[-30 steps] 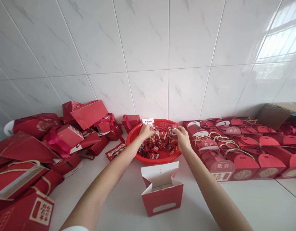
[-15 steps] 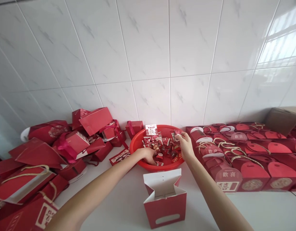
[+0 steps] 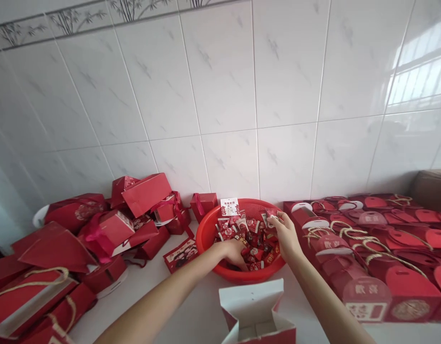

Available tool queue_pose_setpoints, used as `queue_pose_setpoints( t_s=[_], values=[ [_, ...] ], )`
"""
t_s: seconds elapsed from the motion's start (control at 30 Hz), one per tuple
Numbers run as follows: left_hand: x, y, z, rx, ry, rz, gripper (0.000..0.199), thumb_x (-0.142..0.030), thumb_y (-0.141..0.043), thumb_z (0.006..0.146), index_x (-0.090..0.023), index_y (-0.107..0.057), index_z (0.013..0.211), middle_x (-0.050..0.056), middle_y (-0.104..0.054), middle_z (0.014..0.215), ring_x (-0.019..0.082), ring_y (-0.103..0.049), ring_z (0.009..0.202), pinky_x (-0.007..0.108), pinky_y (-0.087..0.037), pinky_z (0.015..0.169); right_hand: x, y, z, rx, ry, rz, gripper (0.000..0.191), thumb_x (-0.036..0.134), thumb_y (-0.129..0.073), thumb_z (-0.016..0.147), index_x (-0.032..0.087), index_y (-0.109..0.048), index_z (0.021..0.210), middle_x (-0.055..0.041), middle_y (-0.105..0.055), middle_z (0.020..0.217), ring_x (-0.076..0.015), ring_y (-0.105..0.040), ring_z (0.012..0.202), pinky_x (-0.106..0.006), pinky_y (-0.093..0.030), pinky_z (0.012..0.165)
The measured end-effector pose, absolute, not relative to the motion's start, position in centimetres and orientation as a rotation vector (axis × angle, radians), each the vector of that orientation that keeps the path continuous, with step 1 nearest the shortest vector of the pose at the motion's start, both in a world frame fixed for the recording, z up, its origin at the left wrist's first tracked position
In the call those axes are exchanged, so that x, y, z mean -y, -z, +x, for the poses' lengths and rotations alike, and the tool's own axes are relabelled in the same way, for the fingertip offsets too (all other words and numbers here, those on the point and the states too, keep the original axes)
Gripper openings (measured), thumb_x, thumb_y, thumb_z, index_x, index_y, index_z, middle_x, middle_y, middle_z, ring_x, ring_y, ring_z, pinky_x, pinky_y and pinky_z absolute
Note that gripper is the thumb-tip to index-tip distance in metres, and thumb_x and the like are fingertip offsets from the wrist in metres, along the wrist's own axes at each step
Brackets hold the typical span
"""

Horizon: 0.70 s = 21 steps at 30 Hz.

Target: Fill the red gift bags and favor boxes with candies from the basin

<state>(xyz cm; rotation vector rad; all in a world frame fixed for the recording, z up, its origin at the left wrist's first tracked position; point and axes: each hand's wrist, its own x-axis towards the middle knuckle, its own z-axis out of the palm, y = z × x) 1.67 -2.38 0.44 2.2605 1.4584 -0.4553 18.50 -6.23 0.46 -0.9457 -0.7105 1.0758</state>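
Note:
A red plastic basket [image 3: 202, 236] holds a heap of wrapped candies [image 3: 254, 241], mostly red. My left hand [image 3: 235, 253] is down among them, its fingers curled together and their tips hidden. Over the basket's right rim, my right hand [image 3: 285, 231] pinches a small red-and-white candy packet [image 3: 272, 215] between thumb and fingers. In front of the basket stands a gift box [image 3: 252, 298] with its top open and white inside; the picture's bottom edge cuts it off.
Red boxes [image 3: 56, 246] lie in a jumbled pile on the left, some with rope handles. Rows of gift boxes [image 3: 408, 286] stand on the right. A printed red packet [image 3: 181, 253] lies left of the basket. A tiled wall [image 3: 227, 157] rises behind.
The view has tilted upward, so things sit lower in the picture. My left hand has shifted right within the candies. My right hand still has the packet at the basket's right side.

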Motion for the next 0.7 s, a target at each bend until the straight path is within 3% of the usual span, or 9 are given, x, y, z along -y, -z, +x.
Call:
queue_pose_setpoints(
  t_s=[0.27,0.47,0.7],
  values=[
    [2.65,-0.10,1.53,-1.453,0.227,2.272,0.027,-0.030,-0.083,0.052,-0.021,-0.062,0.067,-0.003,-0.063,0.067,0.019,-0.060,0.066,0.026,-0.039,0.054,6.29,-0.52,18.41,0.696,-1.107,-0.967,0.039,0.039,-0.074,0.054,0.023,-0.057,0.085,0.0036,-0.064,0.073,-0.0161,-0.059,0.063,-0.026,-0.046,0.052],
    [2.55,-0.14,1.56,-1.500,-0.073,2.279,0.026,-0.032,-0.083,0.057,-0.021,-0.063,0.068,-0.003,-0.061,0.066,0.017,-0.058,0.064,0.025,-0.035,0.054,6.22,-0.48,18.44,0.700,-1.099,-0.957,0.037,0.037,-0.074,0.054,0.023,-0.056,0.084,0.0043,-0.063,0.070,-0.0159,-0.060,0.063,-0.027,-0.048,0.057],
    [1.93,-0.40,1.56,-1.462,-0.547,2.227,0.005,-0.014,-0.068,0.071,-0.018,-0.068,0.071,0.002,-0.070,0.076,0.022,-0.066,0.080,0.029,-0.045,0.072,6.42,-0.95,18.29,0.731,-1.119,-0.884,0.040,0.034,-0.077,0.052,0.022,-0.057,0.084,0.0015,-0.067,0.074,-0.0188,-0.064,0.070,-0.031,-0.054,0.064]
  ],
)
